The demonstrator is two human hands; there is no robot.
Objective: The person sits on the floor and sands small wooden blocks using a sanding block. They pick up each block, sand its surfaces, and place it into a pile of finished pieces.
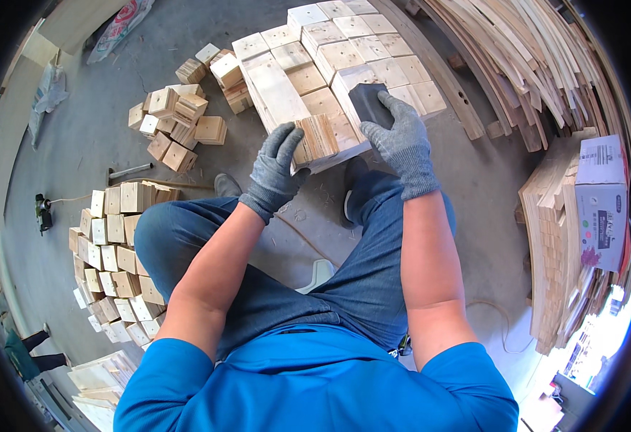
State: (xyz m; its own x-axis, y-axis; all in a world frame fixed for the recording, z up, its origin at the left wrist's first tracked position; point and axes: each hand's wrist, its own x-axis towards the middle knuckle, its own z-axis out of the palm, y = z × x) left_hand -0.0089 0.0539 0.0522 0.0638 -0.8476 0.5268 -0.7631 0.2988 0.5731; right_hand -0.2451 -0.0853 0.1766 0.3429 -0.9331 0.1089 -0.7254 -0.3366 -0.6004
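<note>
My left hand, in a grey knitted glove, is closed on a wooden block by its left edge. The block's striped, layered side faces up, over the near end of a stack of pale wooden blocks. My right hand, gloved the same way, grips a dark grey rectangular pad, which looks like a sanding block. The pad is to the right of the held block and apart from it, over the stack. Its underside is hidden.
Loose blocks lie in a heap on the floor at the far left. More blocks are stacked beside my left knee. Long boards and a printed carton line the right. A small dark tool with a cord sits at left.
</note>
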